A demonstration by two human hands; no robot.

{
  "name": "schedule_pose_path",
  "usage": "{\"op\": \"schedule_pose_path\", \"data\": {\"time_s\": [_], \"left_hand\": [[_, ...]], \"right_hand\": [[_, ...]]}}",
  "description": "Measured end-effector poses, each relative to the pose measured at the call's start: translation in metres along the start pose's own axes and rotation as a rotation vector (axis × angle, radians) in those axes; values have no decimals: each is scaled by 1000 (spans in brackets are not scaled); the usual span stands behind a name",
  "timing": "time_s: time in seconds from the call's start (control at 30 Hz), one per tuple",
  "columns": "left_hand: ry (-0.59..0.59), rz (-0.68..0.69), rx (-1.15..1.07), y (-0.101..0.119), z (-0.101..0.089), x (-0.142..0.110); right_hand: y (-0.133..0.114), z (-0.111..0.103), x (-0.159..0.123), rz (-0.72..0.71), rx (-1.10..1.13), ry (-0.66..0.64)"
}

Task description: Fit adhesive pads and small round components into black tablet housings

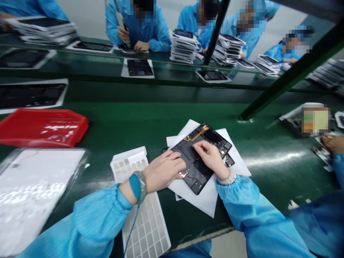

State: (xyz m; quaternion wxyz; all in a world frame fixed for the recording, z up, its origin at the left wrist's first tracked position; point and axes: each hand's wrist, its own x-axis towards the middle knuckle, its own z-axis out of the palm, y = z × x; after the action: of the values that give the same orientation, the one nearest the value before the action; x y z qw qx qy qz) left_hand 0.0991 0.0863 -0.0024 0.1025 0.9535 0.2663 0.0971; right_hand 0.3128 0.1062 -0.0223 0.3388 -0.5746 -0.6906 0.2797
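An opened tablet housing (192, 152), dark with an orange flex cable (199, 134), lies at a slant on white sheets (236, 150). Bent fingers of my left hand (165, 168) hold the housing at its left side, with the thumb low near the edge. Over the middle of the housing, my right hand (211, 156) is closed in a pinch; whatever is between its fingertips is too small to make out. Beneath the left forearm is a white sheet with a grid of small pale pieces (147, 224). Another dark device edge (229, 160) shows under the housing.
A red bin (45, 125) and a plastic-covered white sheet (34, 186) lie to the left. A green slanted post (268, 93) rises at right. Across the bench, several co-workers sit by stacks of tablets (184, 46). A neighbour's hand (334, 143) is at far right.
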Motion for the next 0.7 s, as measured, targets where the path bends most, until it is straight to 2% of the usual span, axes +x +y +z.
{"op": "schedule_pose_path", "data": {"time_s": [0.13, 0.17, 0.23, 0.3, 0.37, 0.47, 0.57, 0.63, 0.7], "left_hand": [[85, -50, 175, 32, -27, -31], [73, -100, 192, 35, -37, -44], [15, -299, 193, 28, -58, -81], [-15, -619, 214, 4, -81, -130], [18, -854, 271, -33, -99, -184], [81, -1162, 333, -89, -110, -245], [124, -1289, 332, -123, -101, -267], [159, -1313, 314, -134, -91, -268], [212, -1310, 284, -139, -86, -265]], "right_hand": [[1, -3, -4, 38, -15, 4], [4, -4, -3, 56, -29, 2], [13, -5, 2, 109, -61, -9], [20, -6, 6, 175, -77, -27], [24, -7, 7, 221, -91, -39], [27, -7, 6, 237, -112, -33], [29, -4, 6, 236, -115, -26], [31, -4, 7, 214, -108, -29], [28, -8, 10, 124, -155, 47]]}}
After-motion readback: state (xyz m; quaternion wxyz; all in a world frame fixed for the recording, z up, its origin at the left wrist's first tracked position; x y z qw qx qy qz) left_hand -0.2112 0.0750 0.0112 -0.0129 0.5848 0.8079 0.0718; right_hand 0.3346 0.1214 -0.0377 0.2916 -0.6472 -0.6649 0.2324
